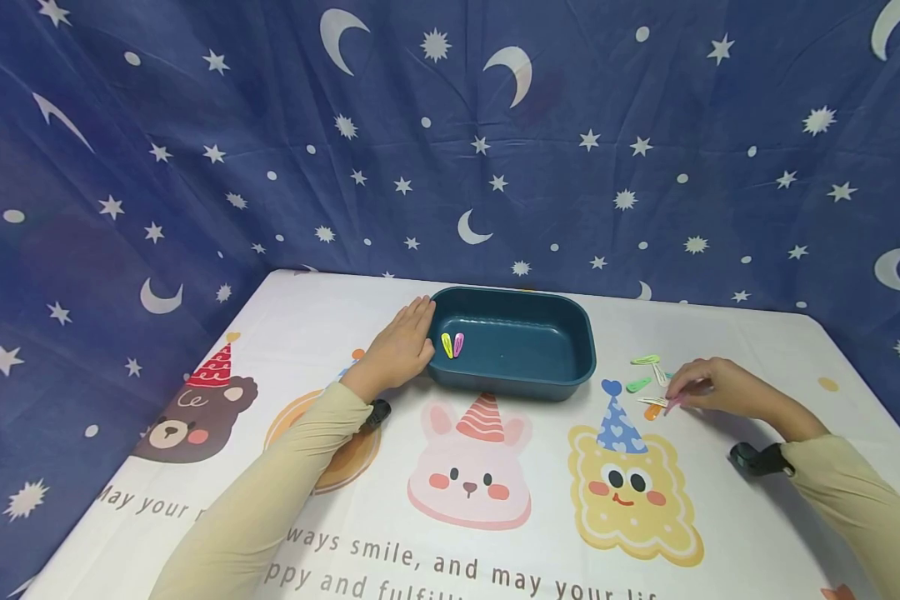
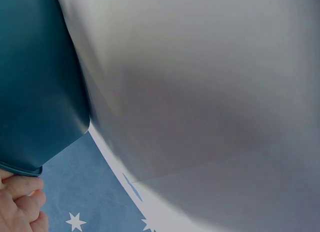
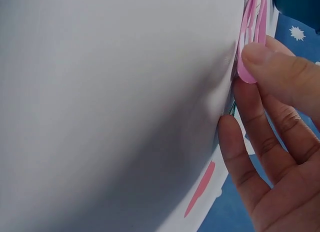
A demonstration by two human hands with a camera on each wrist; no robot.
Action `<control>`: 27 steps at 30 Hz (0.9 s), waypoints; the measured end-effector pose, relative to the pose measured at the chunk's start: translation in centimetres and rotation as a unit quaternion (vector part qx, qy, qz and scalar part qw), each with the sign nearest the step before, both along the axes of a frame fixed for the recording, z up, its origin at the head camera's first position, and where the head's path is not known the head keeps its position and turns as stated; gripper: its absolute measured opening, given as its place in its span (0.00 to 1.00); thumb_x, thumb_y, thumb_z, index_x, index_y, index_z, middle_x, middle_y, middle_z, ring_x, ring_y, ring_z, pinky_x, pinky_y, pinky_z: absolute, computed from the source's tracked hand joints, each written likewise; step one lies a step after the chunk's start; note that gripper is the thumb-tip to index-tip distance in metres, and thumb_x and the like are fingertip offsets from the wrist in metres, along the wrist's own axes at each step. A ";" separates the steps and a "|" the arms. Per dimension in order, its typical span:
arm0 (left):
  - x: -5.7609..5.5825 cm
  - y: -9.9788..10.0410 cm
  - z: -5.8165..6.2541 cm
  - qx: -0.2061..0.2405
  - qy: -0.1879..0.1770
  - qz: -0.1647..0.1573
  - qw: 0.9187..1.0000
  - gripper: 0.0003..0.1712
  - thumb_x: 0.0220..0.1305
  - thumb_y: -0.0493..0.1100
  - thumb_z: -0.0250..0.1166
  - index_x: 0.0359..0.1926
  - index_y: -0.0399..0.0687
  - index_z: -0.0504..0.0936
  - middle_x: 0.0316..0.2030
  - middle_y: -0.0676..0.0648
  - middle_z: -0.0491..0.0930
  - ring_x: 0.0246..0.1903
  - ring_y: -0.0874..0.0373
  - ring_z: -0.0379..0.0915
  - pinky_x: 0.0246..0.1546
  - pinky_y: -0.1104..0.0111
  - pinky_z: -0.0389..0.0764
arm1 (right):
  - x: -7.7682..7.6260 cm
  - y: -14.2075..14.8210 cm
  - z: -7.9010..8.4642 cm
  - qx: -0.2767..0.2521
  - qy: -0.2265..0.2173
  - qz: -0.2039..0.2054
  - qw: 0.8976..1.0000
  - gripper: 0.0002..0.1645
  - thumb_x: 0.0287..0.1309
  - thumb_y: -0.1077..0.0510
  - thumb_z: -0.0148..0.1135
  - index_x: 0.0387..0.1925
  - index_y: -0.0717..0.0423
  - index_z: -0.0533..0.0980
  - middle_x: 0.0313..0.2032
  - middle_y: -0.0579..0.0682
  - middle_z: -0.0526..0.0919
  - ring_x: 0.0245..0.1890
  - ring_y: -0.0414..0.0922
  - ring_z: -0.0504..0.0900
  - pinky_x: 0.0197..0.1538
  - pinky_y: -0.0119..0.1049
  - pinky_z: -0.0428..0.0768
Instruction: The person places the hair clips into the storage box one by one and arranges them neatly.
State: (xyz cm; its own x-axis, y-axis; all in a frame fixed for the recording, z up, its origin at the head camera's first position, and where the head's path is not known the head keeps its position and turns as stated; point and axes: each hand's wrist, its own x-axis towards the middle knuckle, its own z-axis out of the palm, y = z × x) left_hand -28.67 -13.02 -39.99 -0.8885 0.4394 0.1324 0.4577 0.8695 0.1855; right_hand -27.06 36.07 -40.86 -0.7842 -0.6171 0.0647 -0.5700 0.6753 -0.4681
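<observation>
A dark teal plastic bin (image 1: 510, 385) stands towards the back of the table; a yellow hair clip (image 1: 447, 345) and a pink-purple hair clip (image 1: 459, 345) lie inside at its left end. My left hand (image 1: 402, 346) rests against the bin's left side, its fingers along the rim. Between thumb and fingers, my right hand (image 1: 712, 387) pinches a pink snap hair clip (image 3: 245, 70), just above the tabletop. Beside that hand lie several more clips, among them a light green clip (image 1: 646, 360), a green clip (image 1: 638, 385) and an orange clip (image 1: 652, 412).
A white tablecloth (image 1: 547, 500) printed with cartoon animals and lettering covers the table. Behind it hangs a dark blue curtain (image 1: 390, 117) with moons and stars. A black wrist device (image 1: 757, 458) sits by the right sleeve.
</observation>
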 end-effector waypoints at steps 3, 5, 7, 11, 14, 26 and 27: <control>0.0 0.0 0.0 0.001 -0.001 -0.002 1.000 0.36 0.66 0.43 0.44 0.70 0.30 0.50 0.72 0.36 0.49 0.73 0.46 0.41 0.74 0.57 0.46 | 0.0 0.1 0.0 0.009 -0.011 -0.018 1.000 0.13 0.38 0.69 0.71 0.30 0.53 0.84 0.32 0.50 0.84 0.35 0.20 0.72 0.35 0.27 0.82; 0.0 0.0 0.0 0.001 0.000 -0.003 1.000 0.36 0.65 0.43 0.43 0.70 0.30 0.50 0.72 0.36 0.49 0.73 0.45 0.41 0.74 0.57 0.46 | 0.1 0.1 0.0 0.010 -0.014 -0.025 1.000 0.13 0.38 0.69 0.71 0.30 0.53 0.84 0.32 0.50 0.84 0.34 0.21 0.73 0.35 0.28 0.82; 0.0 0.0 0.0 -0.001 -0.001 -0.002 1.000 0.35 0.66 0.43 0.43 0.70 0.30 0.50 0.72 0.36 0.48 0.73 0.45 0.41 0.74 0.57 0.46 | 0.1 0.1 -0.1 0.010 -0.010 -0.028 1.000 0.14 0.38 0.69 0.72 0.31 0.54 0.84 0.32 0.50 0.84 0.33 0.23 0.74 0.34 0.28 0.82; -0.1 0.0 0.0 -0.001 0.001 -0.003 1.000 0.35 0.65 0.43 0.43 0.70 0.30 0.50 0.72 0.36 0.49 0.73 0.45 0.41 0.73 0.57 0.47 | 0.1 0.1 -0.2 0.008 0.007 -0.022 1.000 0.14 0.36 0.70 0.72 0.30 0.54 0.84 0.31 0.49 0.84 0.31 0.25 0.75 0.33 0.27 0.82; -0.1 0.0 0.0 -0.002 0.005 -0.005 1.000 0.35 0.65 0.43 0.43 0.70 0.29 0.50 0.72 0.35 0.49 0.73 0.45 0.42 0.73 0.56 0.48 | 0.1 0.1 -0.3 0.012 0.020 -0.019 1.000 0.14 0.35 0.69 0.73 0.30 0.55 0.85 0.30 0.49 0.84 0.31 0.24 0.75 0.33 0.27 0.81; 0.0 0.0 0.2 0.000 -0.009 0.000 1.000 0.35 0.66 0.42 0.44 0.71 0.30 0.49 0.72 0.36 0.48 0.74 0.47 0.40 0.74 0.57 0.45 | 0.0 0.2 -0.4 0.014 0.022 -0.026 0.999 0.12 0.33 0.66 0.75 0.27 0.52 0.86 0.28 0.44 0.83 0.33 0.22 0.72 0.34 0.24 0.81; 0.0 0.0 0.2 0.002 -0.009 0.000 1.000 0.35 0.66 0.42 0.44 0.70 0.30 0.49 0.72 0.36 0.48 0.74 0.46 0.40 0.74 0.57 0.45 | 0.0 0.2 -0.4 0.014 0.022 -0.027 0.999 0.12 0.32 0.66 0.75 0.26 0.52 0.86 0.28 0.43 0.83 0.32 0.22 0.72 0.34 0.23 0.80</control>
State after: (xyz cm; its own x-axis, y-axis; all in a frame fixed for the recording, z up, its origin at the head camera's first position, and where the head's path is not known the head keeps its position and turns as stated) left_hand -28.67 -12.99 -39.82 -0.8904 0.4395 0.1187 0.4549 0.8686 0.1966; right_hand -27.02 36.25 -41.26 -0.8132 -0.5761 0.0826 -0.5519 0.7182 -0.4238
